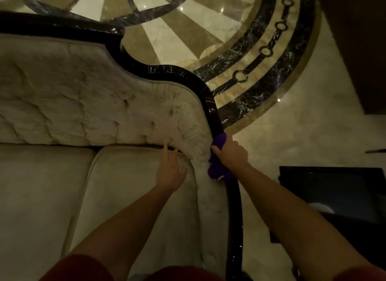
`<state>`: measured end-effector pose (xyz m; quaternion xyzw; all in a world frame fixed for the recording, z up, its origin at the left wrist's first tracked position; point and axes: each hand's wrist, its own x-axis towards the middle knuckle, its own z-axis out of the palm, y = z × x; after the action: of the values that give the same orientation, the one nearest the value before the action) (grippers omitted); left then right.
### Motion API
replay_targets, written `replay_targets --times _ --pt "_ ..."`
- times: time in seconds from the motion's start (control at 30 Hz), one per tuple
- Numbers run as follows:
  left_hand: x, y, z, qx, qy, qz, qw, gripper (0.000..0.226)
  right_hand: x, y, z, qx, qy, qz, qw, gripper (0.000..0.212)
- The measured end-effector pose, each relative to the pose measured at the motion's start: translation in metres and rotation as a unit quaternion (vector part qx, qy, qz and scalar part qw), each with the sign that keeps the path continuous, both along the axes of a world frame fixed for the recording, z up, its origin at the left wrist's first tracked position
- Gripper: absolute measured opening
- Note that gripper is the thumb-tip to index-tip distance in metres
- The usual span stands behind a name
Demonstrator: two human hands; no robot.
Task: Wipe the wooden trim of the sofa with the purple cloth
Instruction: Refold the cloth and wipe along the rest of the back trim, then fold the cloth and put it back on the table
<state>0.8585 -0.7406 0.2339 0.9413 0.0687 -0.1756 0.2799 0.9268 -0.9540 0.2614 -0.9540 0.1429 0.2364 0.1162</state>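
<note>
Soft, limp purple cloth (217, 165) bunches on the glossy wooden trim (213, 105) — right hand (231, 153) fingers clamp it there; left hand (170, 172) beside the trim, open, empty.

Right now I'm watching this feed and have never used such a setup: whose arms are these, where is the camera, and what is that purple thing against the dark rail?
There is no machine here. A person wears one wide-angle camera on the head, looking forward and down, so the two bare arms that enter from the bottom are that person's own.

The right hand grips a bunched purple cloth and presses it on the wooden trim, the glossy dark rail that curves around the sofa's edge. The left hand holds nothing; it lies open, fingers spread, over the pale seat cushion near the tufted backrest.

Beyond the trim is a polished marble floor with a round inlaid pattern. At the right stands a dark piece of furniture; what it is I cannot tell.
</note>
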Motion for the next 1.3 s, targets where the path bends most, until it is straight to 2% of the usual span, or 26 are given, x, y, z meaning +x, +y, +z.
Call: replay_targets --times 0.1,0.13,0.23,0.3,0.4,0.5,0.63,0.7,0.8,0.9,0.97,1.03,1.07,1.17,1.23,1.3 --pt "-0.027 -0.002 0.017 -0.03 0.065 0.038 0.997 0.075 -0.005 -0.005 0.029 -0.063 0.096 0.1 0.988 0.054" --pt "-0.03 -0.002 0.026 -0.047 0.07 0.056 0.995 0.07 -0.008 -0.006 0.037 -0.088 0.137 0.14 0.977 0.052" --pt "-0.031 0.004 0.065 -0.107 0.071 0.101 0.987 0.048 -0.015 -0.013 0.063 -0.13 0.261 0.233 0.928 0.065" --pt "-0.036 0.009 0.095 -0.142 0.072 0.087 0.983 0.036 -0.018 -0.018 0.083 -0.086 0.284 0.239 0.924 0.073" --pt "-0.058 0.016 0.131 -0.17 0.047 0.042 0.983 0.031 -0.027 -0.004 0.119 0.049 0.186 0.226 0.955 0.067" --pt "-0.088 0.027 0.153 -0.268 0.045 0.086 0.959 0.041 -0.042 0.036 0.155 0.195 0.08 0.221 0.952 0.06" --pt "-0.125 0.062 0.184 -0.44 0.024 0.229 0.868 0.042 -0.077 0.109 0.201 0.307 -0.02 0.258 0.916 0.067" --pt "-0.145 0.09 0.2 -0.507 -0.009 0.257 0.823 0.043 -0.099 0.149 0.221 0.327 -0.048 0.295 0.896 0.066" --pt "-0.181 0.138 0.228 -0.536 -0.074 0.287 0.79 0.043 -0.142 0.212 0.246 0.318 -0.085 0.405 0.853 0.063" --pt "-0.226 0.19 0.243 -0.531 -0.142 0.344 0.762 0.034 -0.182 0.273 0.261 0.355 -0.053 0.464 0.81 0.062" --pt "-0.262 0.226 0.249 -0.52 -0.18 0.367 0.75 0.032 -0.206 0.31 0.265 0.423 -0.002 0.438 0.793 0.065" --pt "-0.299 0.263 0.257 -0.499 -0.212 0.382 0.749 0.029 -0.227 0.346 0.261 0.531 0.051 0.345 0.772 0.063" --pt "-0.318 0.28 0.262 -0.48 -0.226 0.383 0.756 0.027 -0.237 0.364 0.254 0.555 0.06 0.298 0.774 0.058" --pt "-0.38 0.333 0.274 -0.419 -0.253 0.371 0.789 0.026 -0.271 0.417 0.214 0.522 0.07 0.204 0.825 0.042" --pt "-0.427 0.372 0.274 -0.379 -0.265 0.37 0.806 0.028 -0.311 0.454 0.174 0.488 0.157 0.119 0.85 0.039" --pt "-0.451 0.392 0.276 -0.323 -0.267 0.353 0.837 0.034 -0.342 0.466 0.146 0.454 0.236 0.082 0.855 0.047"
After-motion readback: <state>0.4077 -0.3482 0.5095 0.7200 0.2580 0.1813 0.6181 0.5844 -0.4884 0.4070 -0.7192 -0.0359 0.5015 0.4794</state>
